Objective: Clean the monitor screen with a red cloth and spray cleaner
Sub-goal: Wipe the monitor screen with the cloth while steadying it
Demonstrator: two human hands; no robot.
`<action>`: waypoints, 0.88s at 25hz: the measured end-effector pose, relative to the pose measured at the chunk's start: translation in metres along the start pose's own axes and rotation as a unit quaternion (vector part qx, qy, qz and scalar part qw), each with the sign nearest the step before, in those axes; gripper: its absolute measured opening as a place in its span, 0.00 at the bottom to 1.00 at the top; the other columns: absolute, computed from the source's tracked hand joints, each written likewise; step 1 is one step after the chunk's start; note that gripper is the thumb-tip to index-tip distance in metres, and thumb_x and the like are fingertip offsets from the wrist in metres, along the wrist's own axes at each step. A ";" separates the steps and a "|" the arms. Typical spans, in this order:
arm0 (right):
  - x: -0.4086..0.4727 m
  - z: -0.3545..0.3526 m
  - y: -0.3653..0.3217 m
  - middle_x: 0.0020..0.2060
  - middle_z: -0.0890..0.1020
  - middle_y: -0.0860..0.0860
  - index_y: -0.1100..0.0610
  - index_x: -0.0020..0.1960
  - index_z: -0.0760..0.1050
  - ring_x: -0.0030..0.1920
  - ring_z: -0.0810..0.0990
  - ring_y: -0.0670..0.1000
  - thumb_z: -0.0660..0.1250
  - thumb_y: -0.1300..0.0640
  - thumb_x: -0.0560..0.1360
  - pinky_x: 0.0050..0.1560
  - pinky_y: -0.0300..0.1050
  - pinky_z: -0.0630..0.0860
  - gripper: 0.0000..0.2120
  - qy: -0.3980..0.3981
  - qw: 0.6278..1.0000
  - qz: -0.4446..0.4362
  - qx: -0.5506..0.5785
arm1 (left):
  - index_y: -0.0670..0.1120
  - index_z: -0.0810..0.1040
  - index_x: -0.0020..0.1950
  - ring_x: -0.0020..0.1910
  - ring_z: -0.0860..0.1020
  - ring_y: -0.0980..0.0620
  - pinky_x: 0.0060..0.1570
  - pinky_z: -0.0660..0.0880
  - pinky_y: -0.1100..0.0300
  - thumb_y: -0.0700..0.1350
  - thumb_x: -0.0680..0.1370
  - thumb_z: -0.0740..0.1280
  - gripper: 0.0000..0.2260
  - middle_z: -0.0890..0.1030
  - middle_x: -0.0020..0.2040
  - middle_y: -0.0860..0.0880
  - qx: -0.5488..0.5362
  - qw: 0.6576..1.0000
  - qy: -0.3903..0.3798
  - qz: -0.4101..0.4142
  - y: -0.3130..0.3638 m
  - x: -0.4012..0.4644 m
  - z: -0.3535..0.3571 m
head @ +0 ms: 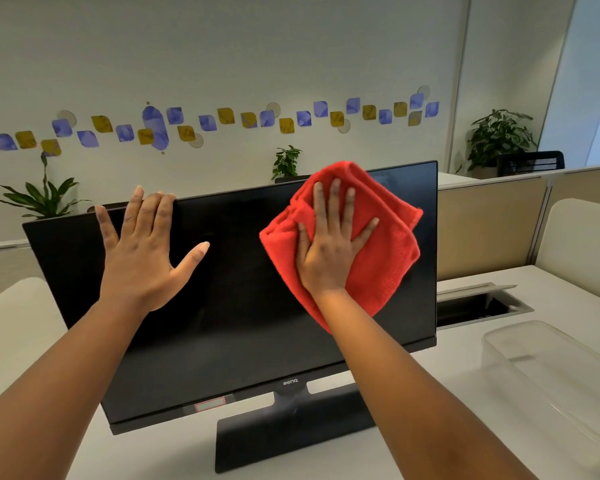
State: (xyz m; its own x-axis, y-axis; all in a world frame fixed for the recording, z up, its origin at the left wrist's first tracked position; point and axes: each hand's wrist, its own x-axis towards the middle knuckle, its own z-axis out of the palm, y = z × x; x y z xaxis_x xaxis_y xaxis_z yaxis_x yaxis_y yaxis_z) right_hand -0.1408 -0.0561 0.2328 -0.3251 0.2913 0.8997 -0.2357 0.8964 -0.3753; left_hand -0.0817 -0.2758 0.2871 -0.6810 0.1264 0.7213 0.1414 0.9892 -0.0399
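A black monitor [236, 327] with a dark screen stands on its stand on the white desk. My right hand [329, 247] lies flat, fingers spread, pressing a folded red cloth [385, 258] against the screen's upper right area. My left hand [142, 251] is open with fingers apart; its fingertips rest over the monitor's top edge at the upper left, palm close to the screen. No spray cleaner bottle is in view.
A clear plastic container [548, 372] sits on the desk [21, 327] at the right. Behind it is an open cable hatch [482, 303]. Beige partitions [489, 223] and potted plants [499, 136] stand behind the monitor.
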 end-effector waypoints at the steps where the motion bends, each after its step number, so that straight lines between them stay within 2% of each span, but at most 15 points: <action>1: -0.010 0.002 -0.002 0.72 0.65 0.53 0.54 0.72 0.60 0.73 0.57 0.55 0.52 0.46 0.77 0.67 0.71 0.44 0.26 -0.007 0.999 -0.035 -0.006 | 0.44 0.50 0.75 0.76 0.43 0.49 0.70 0.30 0.48 0.69 0.69 0.42 0.41 0.53 0.76 0.44 -0.002 1.000 -0.001 0.000 0.000 0.000 0.000; 4: -0.043 0.004 0.000 0.72 0.60 0.49 0.52 0.73 0.59 0.74 0.53 0.52 0.55 0.48 0.77 0.68 0.69 0.41 0.25 -0.043 0.991 -0.126 -0.002 | 0.44 0.52 0.75 0.76 0.46 0.48 0.73 0.35 0.50 0.67 0.69 0.45 0.40 0.55 0.76 0.44 -0.022 1.000 0.001 0.001 0.001 -0.001 -0.004; 7: -0.069 0.000 0.013 0.72 0.59 0.48 0.50 0.72 0.57 0.75 0.46 0.49 0.54 0.48 0.77 0.67 0.69 0.41 0.25 -0.077 0.978 -0.195 -0.018 | 0.44 0.52 0.75 0.76 0.46 0.48 0.74 0.38 0.50 0.65 0.71 0.48 0.38 0.55 0.76 0.44 -0.029 1.000 -0.004 0.004 0.001 -0.002 -0.007; 9: -0.066 -0.005 0.027 0.71 0.60 0.49 0.51 0.72 0.58 0.75 0.47 0.48 0.54 0.47 0.76 0.67 0.71 0.43 0.26 -0.067 0.984 -0.164 -0.032 | 0.45 0.51 0.75 0.76 0.47 0.48 0.74 0.39 0.51 0.64 0.71 0.49 0.37 0.55 0.76 0.44 -0.032 0.999 -0.008 0.010 0.000 -0.001 -0.008; 11: -0.049 -0.009 0.032 0.71 0.62 0.51 0.53 0.72 0.60 0.74 0.54 0.52 0.54 0.47 0.76 0.66 0.73 0.46 0.26 -0.033 0.996 -0.068 -0.041 | 0.45 0.51 0.75 0.76 0.47 0.48 0.74 0.40 0.51 0.65 0.71 0.49 0.37 0.55 0.76 0.45 -0.030 0.999 -0.011 0.015 -0.001 0.000 -0.009; 13: -0.023 -0.011 0.025 0.71 0.64 0.54 0.54 0.72 0.61 0.72 0.56 0.55 0.52 0.47 0.77 0.64 0.75 0.49 0.25 -0.003 1.000 0.005 -0.031 | 0.45 0.51 0.75 0.76 0.47 0.48 0.74 0.39 0.52 0.65 0.71 0.49 0.37 0.55 0.76 0.45 -0.030 0.999 -0.008 0.012 -0.002 0.000 -0.008; 15: -0.003 -0.008 0.009 0.71 0.65 0.55 0.54 0.72 0.60 0.72 0.55 0.56 0.51 0.45 0.77 0.64 0.74 0.48 0.26 -0.002 1.000 0.008 -0.018 | 0.45 0.52 0.75 0.76 0.48 0.47 0.73 0.39 0.53 0.65 0.71 0.50 0.37 0.56 0.76 0.44 -0.032 0.999 -0.004 0.008 -0.002 -0.001 -0.006; 19: -0.012 0.000 -0.014 0.72 0.65 0.52 0.52 0.73 0.60 0.73 0.57 0.54 0.53 0.45 0.77 0.66 0.72 0.44 0.26 -0.033 0.992 -0.117 -0.031 | 0.45 0.52 0.75 0.76 0.49 0.47 0.73 0.39 0.52 0.64 0.71 0.50 0.37 0.57 0.75 0.44 -0.034 0.999 -0.002 0.002 -0.003 -0.001 -0.005; 22: -0.041 -0.002 -0.006 0.71 0.66 0.49 0.53 0.71 0.63 0.72 0.60 0.53 0.56 0.51 0.76 0.67 0.70 0.43 0.24 -0.069 0.974 -0.216 -0.014 | 0.45 0.53 0.74 0.76 0.49 0.47 0.73 0.39 0.53 0.64 0.71 0.50 0.36 0.57 0.75 0.44 -0.038 0.999 -0.006 0.003 -0.002 -0.001 -0.006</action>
State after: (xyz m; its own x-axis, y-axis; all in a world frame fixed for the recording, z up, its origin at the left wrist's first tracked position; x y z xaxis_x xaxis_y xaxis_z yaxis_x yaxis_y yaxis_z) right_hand -0.1243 -0.0730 0.1988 -0.3207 -0.1607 0.9335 -0.3535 0.9346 0.0395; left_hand -0.0772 -0.2781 0.2908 -0.6890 0.1342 0.7122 0.1992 0.9799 0.0080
